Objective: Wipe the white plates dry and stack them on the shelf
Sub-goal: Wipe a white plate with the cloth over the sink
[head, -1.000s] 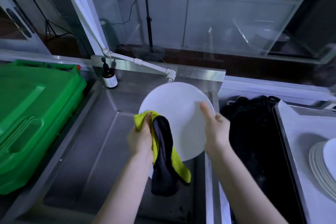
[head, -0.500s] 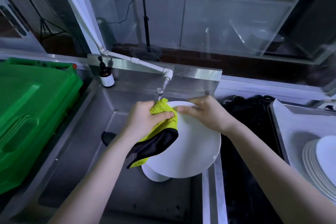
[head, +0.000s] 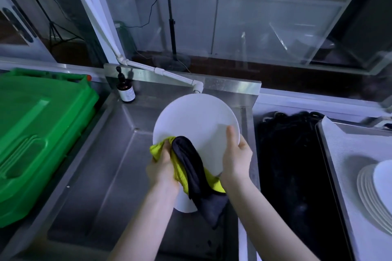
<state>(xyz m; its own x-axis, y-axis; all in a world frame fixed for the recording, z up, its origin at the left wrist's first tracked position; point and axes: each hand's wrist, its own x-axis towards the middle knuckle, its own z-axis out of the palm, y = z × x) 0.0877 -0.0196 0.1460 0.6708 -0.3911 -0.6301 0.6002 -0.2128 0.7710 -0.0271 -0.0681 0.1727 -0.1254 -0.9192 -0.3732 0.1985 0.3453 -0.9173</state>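
A white plate (head: pixel 197 125) is held upright over the steel sink (head: pixel 101 165), its face toward me. My right hand (head: pixel 236 154) grips its right rim, thumb on the face. My left hand (head: pixel 162 167) holds a yellow and black cloth (head: pixel 191 167) against the plate's lower left. Below the cloth, part of another white plate (head: pixel 183 202) shows in the sink. A stack of white plates (head: pixel 373 188) lies on the tray at the far right.
A green plastic crate (head: pixel 36 133) fills the left counter. A brown pump bottle (head: pixel 126 91) stands at the sink's back left corner, and a white tap pipe (head: pixel 169 74) ends just above the plate. A black basin (head: pixel 292 165) lies between sink and tray (head: pixel 339 154).
The plate was tipped flat with both hands at its far rim half a second ago; now it stands upright again, and the cloth and both hands are back at its lower edge.
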